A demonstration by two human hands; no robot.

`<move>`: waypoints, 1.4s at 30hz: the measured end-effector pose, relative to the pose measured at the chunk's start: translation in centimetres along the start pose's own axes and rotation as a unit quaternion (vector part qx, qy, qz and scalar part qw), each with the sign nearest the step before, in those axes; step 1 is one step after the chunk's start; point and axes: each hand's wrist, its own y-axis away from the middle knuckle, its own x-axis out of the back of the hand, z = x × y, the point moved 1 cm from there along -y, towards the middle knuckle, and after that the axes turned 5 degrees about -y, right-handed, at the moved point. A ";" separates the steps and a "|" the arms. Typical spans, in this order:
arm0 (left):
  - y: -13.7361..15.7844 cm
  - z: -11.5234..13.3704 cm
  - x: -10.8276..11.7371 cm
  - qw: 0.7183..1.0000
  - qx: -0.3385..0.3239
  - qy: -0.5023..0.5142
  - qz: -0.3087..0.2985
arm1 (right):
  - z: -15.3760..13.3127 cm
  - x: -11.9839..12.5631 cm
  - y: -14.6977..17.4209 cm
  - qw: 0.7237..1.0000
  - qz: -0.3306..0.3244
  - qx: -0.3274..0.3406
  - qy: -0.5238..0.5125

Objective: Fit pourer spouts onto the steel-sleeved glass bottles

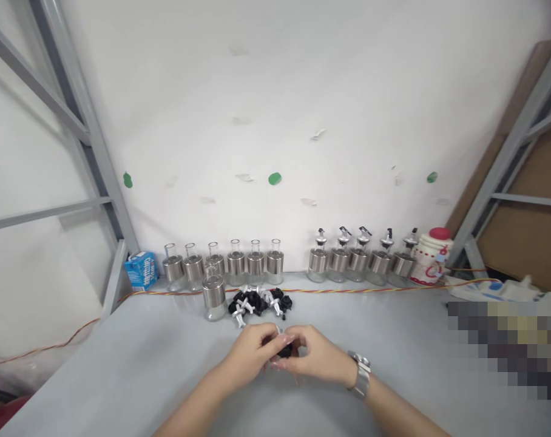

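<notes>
My left hand (256,352) and my right hand (315,353) meet over the grey table, their fingers closed round a small black and silver bottle pourer (284,351). Fingers cover much of it. Just beyond them lies a loose heap of black stoppers and silver pourer spouts (257,302). To the left of the heap stands a glass bottle (214,292) with a steel sleeve and an uncovered neck. Behind it, along the wall, several more open-necked bottles (236,262) stand in a row. Farther right, several bottles (358,260) carry pourers in their necks.
A blue carton (141,271) stands at the back left, and a white jar with a red lid (432,256) at the back right. A twisted red-yellow wire (348,290) runs across the grey table (157,352). Metal frame posts (98,145) flank both sides.
</notes>
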 end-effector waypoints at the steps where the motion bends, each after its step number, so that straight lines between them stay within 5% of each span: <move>1: 0.0 0.0 0.0 1.000 -0.003 -0.008 0.002 | 0.1 0.1 0.0 1.000 0.004 0.003 0.006; 13: 0.2 0.0 -0.4 1.000 0.021 0.015 -0.001 | 0.3 -0.3 0.0 0.984 -0.031 -0.044 -0.171; 22: 0.3 0.9 -0.2 0.994 -0.013 0.103 0.029 | 0.5 -0.1 -0.5 0.989 0.055 -0.018 -0.138; 37: 1.5 1.2 -1.6 0.989 -0.043 0.127 0.066 | -0.1 -0.8 0.3 0.993 0.065 0.056 -0.084; 42: 1.6 1.7 -1.7 0.987 -0.017 0.148 0.067 | -0.6 -1.1 0.5 0.983 0.034 0.039 -0.175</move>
